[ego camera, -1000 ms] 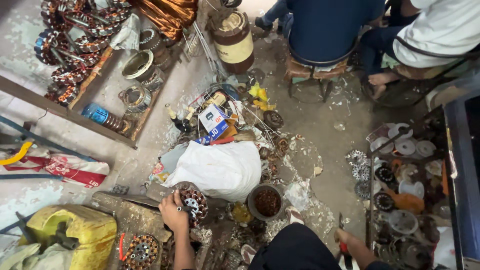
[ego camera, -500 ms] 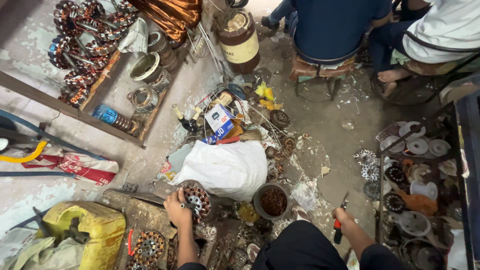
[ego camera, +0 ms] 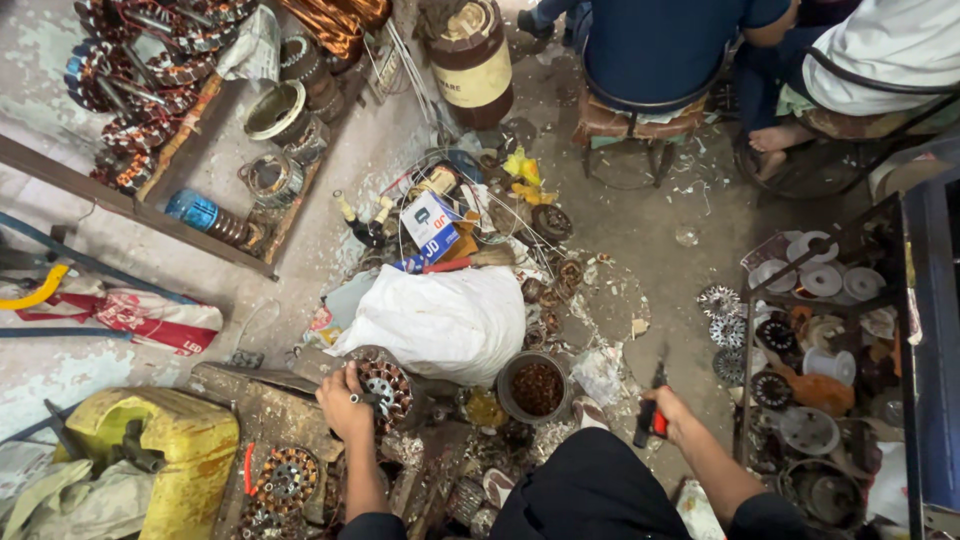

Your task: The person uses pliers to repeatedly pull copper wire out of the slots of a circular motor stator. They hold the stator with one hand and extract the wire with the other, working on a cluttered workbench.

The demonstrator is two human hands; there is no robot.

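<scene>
While a blue-and-white box [ego camera: 430,228] is sitting in the wire tangle up the middle, a brown jar [ego camera: 472,62] with a cream label is standing at the top and a red-and-white sack [ego camera: 150,318] is lying at the left wall. Down low, the left hand [ego camera: 345,403] is curling over the rim of a stator [ego camera: 385,385], its grip wrapped on the metal and pressing it onto the wooden block [ego camera: 265,415]. Over on the other side, the right hand [ego camera: 668,415] is closing its grip round red-handled pliers [ego camera: 652,410], held off the floor. A white bag [ego camera: 445,320] is crowding the stator from above, and a bowl [ego camera: 535,388] is sitting just beside it. Bare floor is showing between the bowl and the metal rack [ego camera: 800,330] at the right.
</scene>
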